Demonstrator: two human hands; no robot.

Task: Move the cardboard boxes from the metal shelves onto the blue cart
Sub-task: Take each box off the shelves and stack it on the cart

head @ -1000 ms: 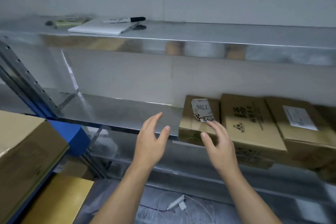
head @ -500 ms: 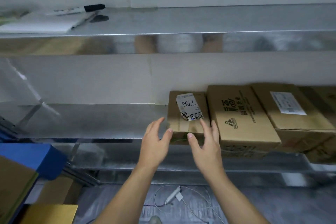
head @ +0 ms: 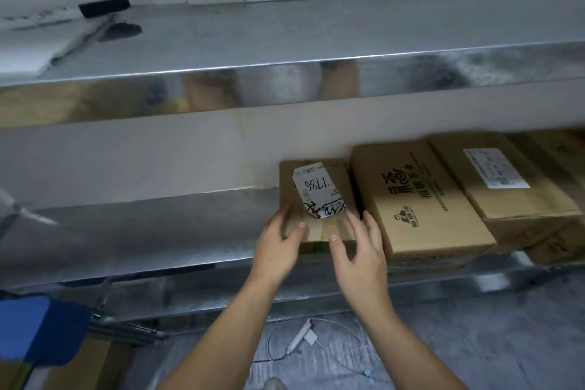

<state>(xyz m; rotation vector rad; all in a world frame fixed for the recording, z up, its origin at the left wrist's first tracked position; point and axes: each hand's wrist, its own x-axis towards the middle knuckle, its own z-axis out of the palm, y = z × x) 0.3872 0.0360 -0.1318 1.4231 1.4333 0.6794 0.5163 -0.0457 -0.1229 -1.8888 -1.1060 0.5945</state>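
**Entry: box (head: pixel 316 199) marked "T786", sitting on shelf (head: pixel 142 237)**

The left hand (head: pixel 278 250) is lying against the box's left side with its thumb resting on the top. Its fingers are straight, not clenched. The right hand (head: pixel 361 260) is spreading, released, over the front right corner with its thumb at the front edge; whether it is touching is hard to make out. The box is sitting under and just beyond both hands.

Its torn white label (head: pixel 316 191) is showing handwritten "T786", upside down, above black scribble; the fine print is too small to read. Just right of the right hand, a second box (head: pixel 421 199) is showing printed Chinese characters and a small logo, blurred. Farther right, a third box (head: pixel 519 199) is carrying a shipping label (head: pixel 495 168), illegible. More cardboard beyond it is being cut off by the frame.

Well below and left of the left hand, a corner of the blue cart (head: pixel 41 329) is showing. Above the hands, on the upper shelf (head: pixel 316 38), a marker (head: pixel 104 7) is lying on paper (head: pixel 31 41), blurred.
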